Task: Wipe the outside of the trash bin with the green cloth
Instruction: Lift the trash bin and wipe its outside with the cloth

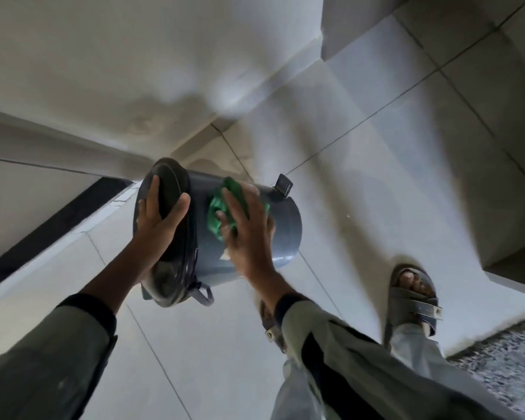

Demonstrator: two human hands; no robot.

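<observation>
A grey-blue round trash bin (285, 219) is tipped on its side above the tiled floor, its dark lid (167, 189) facing left. My left hand (159, 219) grips the lid end, fingers spread over the rim. My right hand (246, 234) presses the crumpled green cloth (217, 212) flat against the bin's side wall. The cloth shows between and above my fingers. A black foot pedal (284, 184) sticks out at the bin's base, and a grey handle loop (203, 295) hangs near the lid.
Pale floor tiles (361, 165) stretch to the right. A white wall (134, 71) stands behind the bin, with a dark strip (58, 219) at the left. My sandalled foot (412, 295) stands at the right, beside a speckled mat (506, 368).
</observation>
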